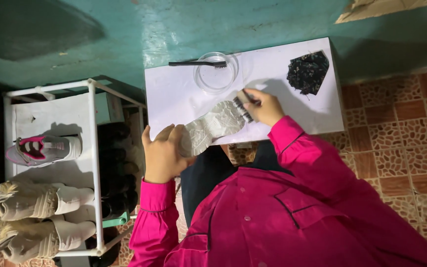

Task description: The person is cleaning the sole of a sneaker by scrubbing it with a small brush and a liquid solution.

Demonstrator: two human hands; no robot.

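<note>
Scrubbing is the step judged in hand: at frame centre a pale grey shoe [212, 128], sole up (over the white tabletop [174, 99]), is gripped by the left hand [163, 153] while a dark-bristled brush [244, 109], clasped in the right hand [264, 106], is pressed on its tread, further strokes along the sole being called for.

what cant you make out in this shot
Head view only:
- Shoe: its upper is turned away, only the sole shows; the left hand covers the heel.
- Brush: handle hidden in the right hand.
- Bowl: too small and clear to tell if it holds liquid.
- Dark cloth: too dim to identify.
- Rack: cut by the bottom edge.
</note>
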